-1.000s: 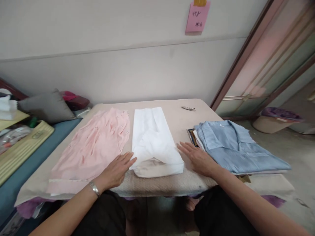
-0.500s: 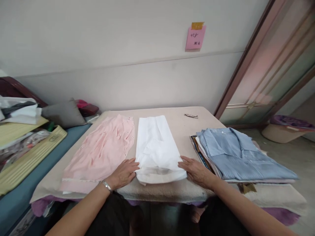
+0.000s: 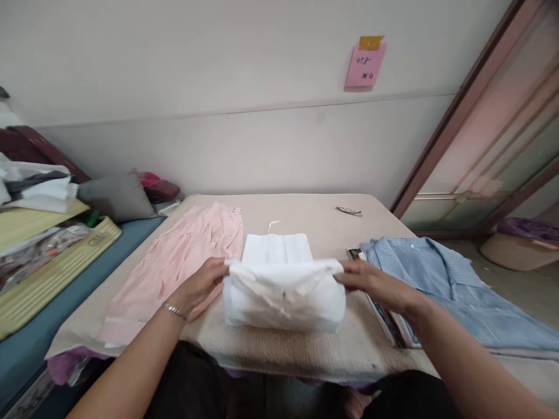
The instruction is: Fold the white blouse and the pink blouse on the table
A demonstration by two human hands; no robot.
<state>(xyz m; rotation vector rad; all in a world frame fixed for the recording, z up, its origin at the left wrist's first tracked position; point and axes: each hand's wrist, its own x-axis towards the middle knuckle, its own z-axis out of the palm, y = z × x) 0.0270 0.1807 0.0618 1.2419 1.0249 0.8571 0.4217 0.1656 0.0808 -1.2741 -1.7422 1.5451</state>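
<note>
A white garment [image 3: 282, 291] lies in the middle of the beige padded table [image 3: 305, 212]. Its near end is lifted and turned over toward the far end. My left hand [image 3: 201, 286] grips the raised fold at its left corner. My right hand [image 3: 375, 284] grips it at the right corner. A pink garment [image 3: 179, 262] lies flat just left of my left hand. A stack of folded clothes topped by a blue striped shirt [image 3: 445, 285] sits under my right wrist.
A small dark object [image 3: 348, 210] lies at the table's far right. To the left are a blue mattress [image 3: 52, 302], a grey pillow [image 3: 116, 195] and piled things. A pink note [image 3: 365, 64] hangs on the wall. A sliding door frame [image 3: 458, 110] stands at right.
Both hands went from resting flat beside the white garment to gripping its near end and lifting it over toward the far end. The camera view shifted a little.
</note>
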